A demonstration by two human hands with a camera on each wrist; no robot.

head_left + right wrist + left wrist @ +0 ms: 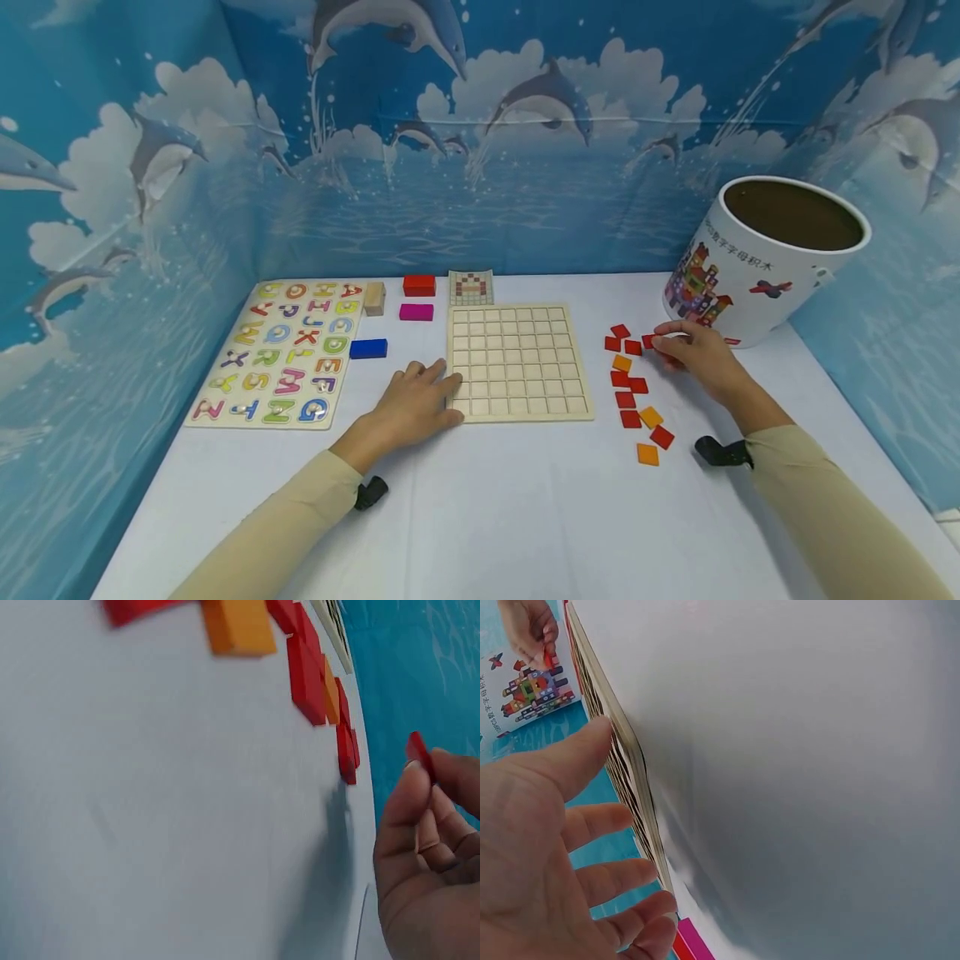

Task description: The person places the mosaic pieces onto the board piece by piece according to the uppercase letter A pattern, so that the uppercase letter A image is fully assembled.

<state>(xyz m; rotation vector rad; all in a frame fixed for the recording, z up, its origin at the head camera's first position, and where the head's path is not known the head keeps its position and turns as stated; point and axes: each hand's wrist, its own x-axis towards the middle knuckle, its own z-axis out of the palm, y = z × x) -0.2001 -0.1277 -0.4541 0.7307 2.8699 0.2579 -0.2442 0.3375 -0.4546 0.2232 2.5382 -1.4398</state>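
A wooden grid board [517, 362] with square cells lies mid-table. My left hand [416, 404] rests at its left edge, fingers spread and touching the rim; the left wrist view shows the same hand [570, 840] beside the board's edge [626, 742]. Between thumb and forefinger my right hand [697, 354] pinches a small red square tile [649, 341]; in the right wrist view that red tile [421, 756] is raised off the table. Loose red tiles [625, 400] and orange tiles [648, 454] lie right of the board. A small pattern card [471, 288] touches the board's top edge.
An alphabet puzzle board [273, 354] lies at the left. Near it are a blue block [368, 348], a magenta block [416, 312], a red block [419, 286] and a plain wooden block [374, 298]. A white bucket [738, 271] stands at the back right, before a dolphin-print curtain [465, 208].
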